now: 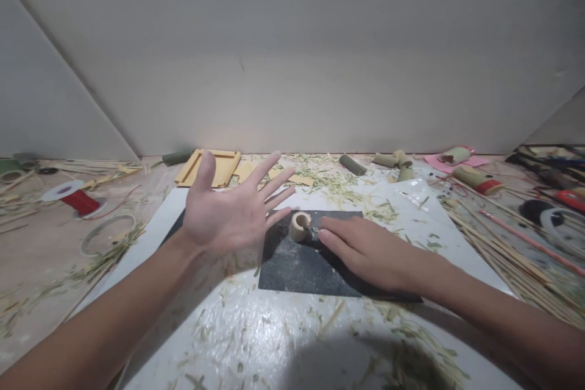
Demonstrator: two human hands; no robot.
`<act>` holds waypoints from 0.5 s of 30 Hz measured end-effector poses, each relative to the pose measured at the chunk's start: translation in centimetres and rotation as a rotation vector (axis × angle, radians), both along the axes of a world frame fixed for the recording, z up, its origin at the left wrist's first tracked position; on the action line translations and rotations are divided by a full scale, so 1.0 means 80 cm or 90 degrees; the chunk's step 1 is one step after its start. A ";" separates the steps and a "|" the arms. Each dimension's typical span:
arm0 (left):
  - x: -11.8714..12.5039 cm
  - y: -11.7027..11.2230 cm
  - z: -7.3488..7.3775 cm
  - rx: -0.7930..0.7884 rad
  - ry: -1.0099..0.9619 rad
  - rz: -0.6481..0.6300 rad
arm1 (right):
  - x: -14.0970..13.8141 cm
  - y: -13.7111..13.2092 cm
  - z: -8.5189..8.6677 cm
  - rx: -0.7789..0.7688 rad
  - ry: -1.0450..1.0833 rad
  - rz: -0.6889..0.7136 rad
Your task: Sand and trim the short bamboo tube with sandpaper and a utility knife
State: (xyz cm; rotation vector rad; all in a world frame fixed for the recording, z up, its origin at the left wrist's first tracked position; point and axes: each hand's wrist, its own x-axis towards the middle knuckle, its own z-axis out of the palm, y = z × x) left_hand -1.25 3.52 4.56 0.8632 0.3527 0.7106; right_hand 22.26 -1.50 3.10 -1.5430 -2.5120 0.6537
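My left hand (233, 204) is raised palm up over the white board, fingers spread, holding nothing. A short hollow bamboo piece (299, 230) stands upright on a dark sheet, which looks like sandpaper (301, 274), just right of my left fingertips. My right hand (361, 244) is closed beside the bamboo piece, resting low over the dark sheet. A small dark tip shows between its fingers and the bamboo's right side; the rest is covered by the hand, so its kind is unclear.
Green shavings litter the white board (192, 317). A red thread spool (77, 200) and a tape roll (107, 235) lie left. Behind are a wooden tray (223, 167) and cut bamboo tubes (353, 164). Thin bamboo sticks (512, 250) lie right. A pale wall (292, 73) closes the back.
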 end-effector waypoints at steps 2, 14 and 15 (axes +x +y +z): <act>-0.004 0.002 0.000 0.002 0.014 -0.009 | 0.000 0.001 -0.001 0.009 0.000 0.000; 0.025 -0.015 0.010 -0.039 -0.083 0.072 | -0.008 -0.001 0.016 0.156 0.153 -0.093; 0.031 -0.019 0.010 -0.045 -0.089 0.061 | -0.013 -0.001 0.019 0.170 0.191 -0.089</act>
